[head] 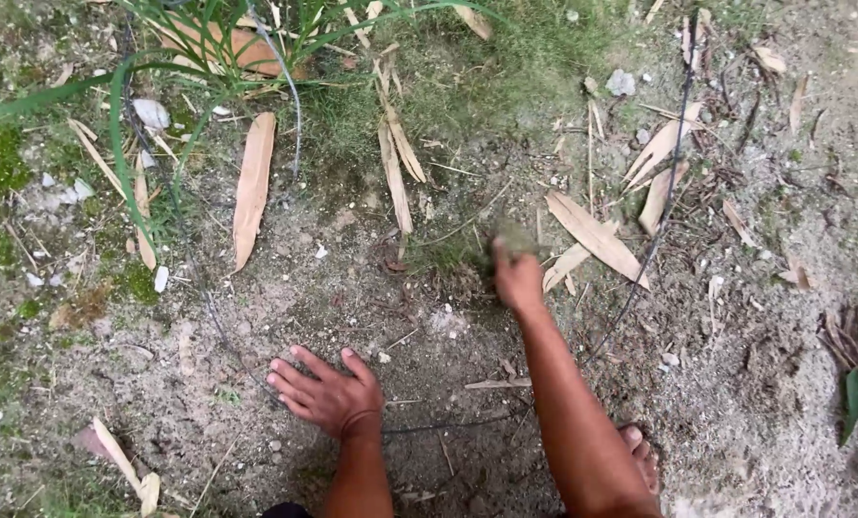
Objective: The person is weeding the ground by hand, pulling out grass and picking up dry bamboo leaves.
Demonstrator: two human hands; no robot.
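I am bracing my left hand [328, 391] flat on the sandy ground [736, 412], fingers spread for support, while my right hand [517, 278] is closing its fingers around a small grass tuft [515, 238] beside dry leaves [597, 240].

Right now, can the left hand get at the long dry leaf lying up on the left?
Probably yes. The left hand lies flat on the bare soil, and only open ground separates it from the long dry leaf, though it lies some way off.
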